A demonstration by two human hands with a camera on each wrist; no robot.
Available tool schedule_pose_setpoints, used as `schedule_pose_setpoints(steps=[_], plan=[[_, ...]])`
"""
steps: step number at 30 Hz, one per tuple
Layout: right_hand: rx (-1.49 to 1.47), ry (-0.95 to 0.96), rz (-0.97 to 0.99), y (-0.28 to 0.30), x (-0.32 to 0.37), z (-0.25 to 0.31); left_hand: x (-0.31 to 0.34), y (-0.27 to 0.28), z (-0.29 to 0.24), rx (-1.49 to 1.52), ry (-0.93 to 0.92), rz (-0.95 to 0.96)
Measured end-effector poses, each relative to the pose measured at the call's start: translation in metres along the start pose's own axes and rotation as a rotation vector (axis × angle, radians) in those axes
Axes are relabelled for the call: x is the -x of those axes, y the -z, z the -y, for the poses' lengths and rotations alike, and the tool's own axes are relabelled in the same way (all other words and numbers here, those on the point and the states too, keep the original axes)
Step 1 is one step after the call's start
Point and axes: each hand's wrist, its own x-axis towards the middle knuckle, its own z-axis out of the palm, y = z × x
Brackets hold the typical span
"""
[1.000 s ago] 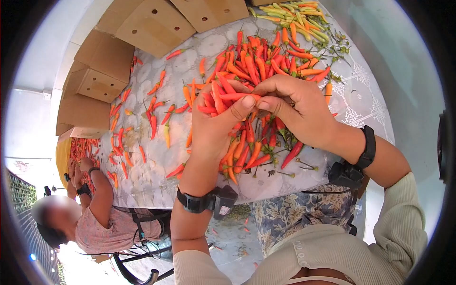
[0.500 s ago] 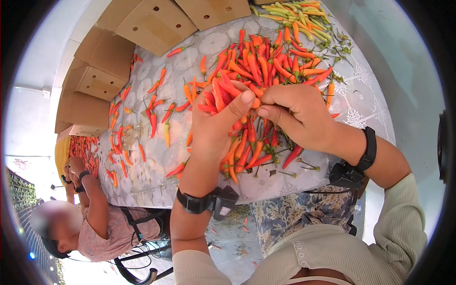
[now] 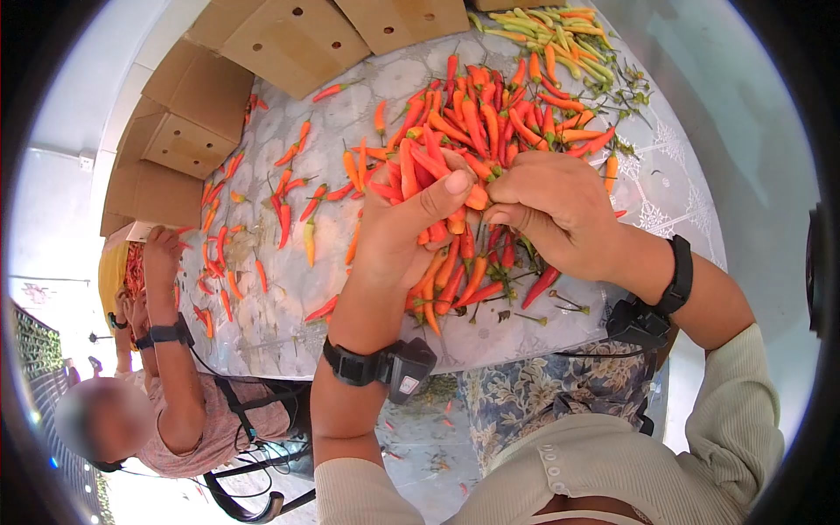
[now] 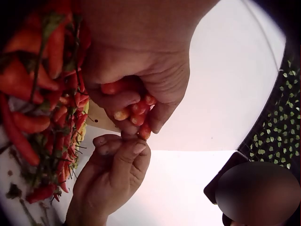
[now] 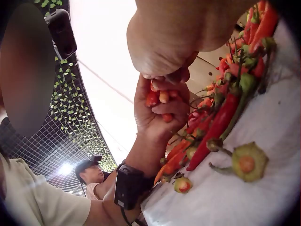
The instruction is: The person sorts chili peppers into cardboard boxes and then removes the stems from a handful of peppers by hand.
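Note:
A bunch of red and orange chili peppers [image 3: 409,171] lies in my left hand [image 3: 398,223], fingers wrapped round them and thumb over the top. The blunt ends of several peppers [image 4: 138,108] show between its fingers in the left wrist view. My right hand [image 3: 560,214] is close against it, its thumb and curled fingers pinching at the stem end of an orange chili [image 3: 477,197]. The stem is mostly hidden by the fingertips. Beneath and beyond both hands spreads a pile of red and orange chilies [image 3: 477,118] with green stems.
Loose chilies [image 3: 284,223] are scattered left on the patterned tablecloth [image 3: 332,254]. Yellow-green chilies [image 3: 569,44] and plucked stems [image 3: 630,96] lie at the far right. Cardboard boxes [image 3: 297,44] line the far edge. Another person [image 3: 210,420] sits at the left by more chilies.
A red chili that lay across between both hands has gone into the left hand's bunch, and an orange one shows at the fingertips. The other person's arm has risen from the pile.

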Motion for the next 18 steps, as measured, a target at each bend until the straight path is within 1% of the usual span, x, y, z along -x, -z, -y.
schedule_pose_setpoints(steps=[6, 12, 15, 18], plan=[[0.0, 0.062, -0.036, -0.0016, 0.0002, -0.0009, 0.0004, -0.0074, 0.0045, 0.016, -0.067, -0.037], [-0.023, 0.121, -0.061, -0.003, -0.0013, -0.0017, 0.0006, -0.0006, 0.0016, 0.073, 0.011, 0.039], [-0.021, 0.134, -0.056, -0.0026, -0.0012, -0.0019, -0.0006, 0.0008, 0.0034, 0.058, -0.004, 0.064], [0.065, 0.187, 0.009, 0.0053, -0.0008, -0.0026, 0.0007, 0.0018, 0.0039, 0.229, 0.048, 0.041]])
